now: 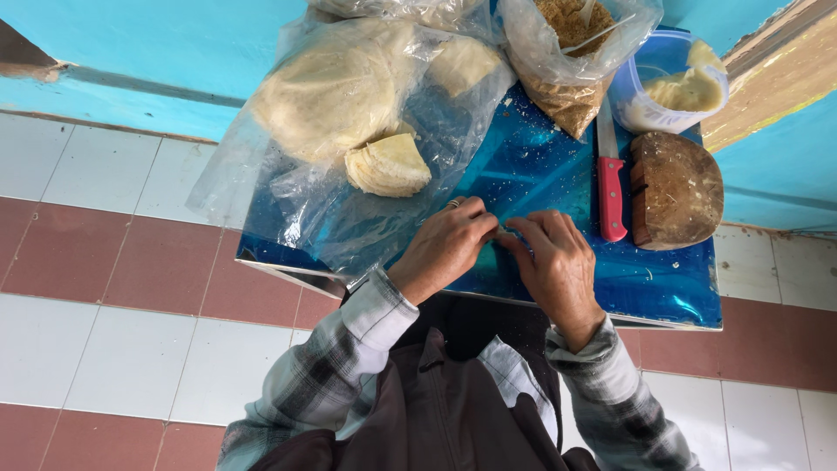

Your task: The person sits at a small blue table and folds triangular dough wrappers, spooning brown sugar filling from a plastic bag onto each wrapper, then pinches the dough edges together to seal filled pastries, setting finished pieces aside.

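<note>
At the near middle of the blue desk (pixel 558 179), the left hand (pixel 446 247) and right hand (pixel 555 262) meet, fingertips pinching something too small to make out. Left lie folded pale wrappers (pixel 389 164) on a plastic bag (pixel 305 187); right, a red-handled knife (pixel 610 179) and wooden block (pixel 677 188).

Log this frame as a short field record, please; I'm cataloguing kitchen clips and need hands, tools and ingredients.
Left hand: fingertips pinched together with the right hand's, over the blue table; what they pinch is too small to tell
Right hand: meets the left, palm down
Knife: red handle, lying flat right of the hands
Wooden block: beside the knife
Plastic sheet: holds stacked pale round wrappers
Bag of brown crumbs: far edge
Tub: pale dough inside
</note>
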{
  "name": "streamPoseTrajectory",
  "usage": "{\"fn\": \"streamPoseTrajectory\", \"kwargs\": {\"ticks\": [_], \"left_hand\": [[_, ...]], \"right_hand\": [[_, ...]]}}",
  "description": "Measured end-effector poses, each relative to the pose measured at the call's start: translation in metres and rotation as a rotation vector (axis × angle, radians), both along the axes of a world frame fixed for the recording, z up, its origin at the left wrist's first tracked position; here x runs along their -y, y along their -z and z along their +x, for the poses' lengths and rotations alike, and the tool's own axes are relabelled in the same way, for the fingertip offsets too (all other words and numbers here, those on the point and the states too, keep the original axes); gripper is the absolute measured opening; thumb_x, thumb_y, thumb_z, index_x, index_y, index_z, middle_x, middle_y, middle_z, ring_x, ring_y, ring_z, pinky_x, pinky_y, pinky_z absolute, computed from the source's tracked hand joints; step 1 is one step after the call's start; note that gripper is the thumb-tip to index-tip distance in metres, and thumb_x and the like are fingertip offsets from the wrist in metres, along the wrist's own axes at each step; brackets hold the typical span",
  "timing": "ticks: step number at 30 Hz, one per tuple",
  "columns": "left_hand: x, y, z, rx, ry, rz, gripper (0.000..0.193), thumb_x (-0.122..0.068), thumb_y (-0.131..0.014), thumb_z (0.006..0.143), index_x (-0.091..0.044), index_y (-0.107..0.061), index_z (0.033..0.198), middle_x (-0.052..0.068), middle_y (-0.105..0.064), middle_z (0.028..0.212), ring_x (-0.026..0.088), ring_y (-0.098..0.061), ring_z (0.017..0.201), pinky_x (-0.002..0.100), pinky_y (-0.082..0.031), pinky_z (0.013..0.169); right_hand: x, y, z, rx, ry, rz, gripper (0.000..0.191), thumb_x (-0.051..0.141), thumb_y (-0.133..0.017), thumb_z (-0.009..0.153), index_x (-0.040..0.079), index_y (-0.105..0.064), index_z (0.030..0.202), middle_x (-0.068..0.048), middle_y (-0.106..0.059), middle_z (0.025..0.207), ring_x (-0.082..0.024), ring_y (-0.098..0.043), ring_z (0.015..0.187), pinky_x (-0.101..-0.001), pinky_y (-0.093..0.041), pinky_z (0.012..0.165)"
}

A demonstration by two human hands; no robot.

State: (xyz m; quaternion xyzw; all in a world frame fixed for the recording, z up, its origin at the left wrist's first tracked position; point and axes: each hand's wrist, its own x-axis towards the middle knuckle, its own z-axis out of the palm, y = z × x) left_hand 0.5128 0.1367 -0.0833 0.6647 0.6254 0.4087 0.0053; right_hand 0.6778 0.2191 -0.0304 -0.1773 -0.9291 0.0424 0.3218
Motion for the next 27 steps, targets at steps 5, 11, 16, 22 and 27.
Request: {"fn": "streamPoseTrajectory", "kwargs": {"ticks": [5,11,16,22,27], "left_hand": [[-0.004,-0.002,-0.003,0.032,-0.008,0.016,0.014,-0.006,-0.071,0.087,-0.003,-0.065,0.1,0.012,-0.059,0.098,0.032,-0.064,0.095,0.044,-0.053,0.079],[-0.005,-0.005,0.002,-0.056,-0.053,0.042,0.012,-0.01,-0.072,0.091,-0.006,-0.066,0.1,0.01,-0.06,0.095,0.031,-0.064,0.095,0.044,-0.052,0.082],[-0.004,-0.01,0.004,-0.048,-0.065,0.027,0.013,-0.011,-0.073,0.089,-0.005,-0.067,0.099,0.01,-0.061,0.097,0.031,-0.064,0.097,0.042,-0.053,0.082],[-0.022,-0.021,0.021,-0.182,-0.203,-0.067,0.014,-0.011,-0.074,0.082,-0.005,-0.068,0.094,0.011,-0.063,0.098,0.031,-0.064,0.099,0.044,-0.053,0.078],[-0.037,-0.049,0.004,0.009,-0.258,-0.057,0.016,-0.016,-0.068,0.096,-0.007,-0.063,0.085,0.011,-0.067,0.078,0.032,-0.067,0.074,0.048,-0.053,0.065]], "right_hand": [[-0.002,0.003,-0.001,0.044,-0.008,0.052,0.016,0.01,-0.079,0.085,0.009,-0.076,0.101,-0.002,-0.07,0.099,-0.025,-0.064,0.086,-0.0378,-0.052,0.075],[-0.013,0.006,0.002,0.072,0.012,0.111,0.03,0.007,-0.077,0.087,0.013,-0.075,0.116,-0.003,-0.069,0.109,-0.026,-0.064,0.095,-0.0385,-0.051,0.078],[-0.007,0.009,0.011,0.151,0.039,0.16,0.055,-0.003,-0.069,0.076,0.018,-0.074,0.126,-0.001,-0.069,0.117,-0.025,-0.064,0.105,-0.0397,-0.048,0.082],[-0.012,0.008,0.011,0.133,0.103,0.152,0.056,-0.004,-0.066,0.078,0.011,-0.07,0.131,-0.006,-0.066,0.127,-0.027,-0.06,0.112,-0.0412,-0.047,0.088],[-0.015,-0.003,0.039,-0.144,0.099,0.027,0.033,0.003,-0.068,0.101,0.006,-0.068,0.134,-0.012,-0.067,0.121,-0.03,-0.064,0.109,-0.042,-0.052,0.095]]}}
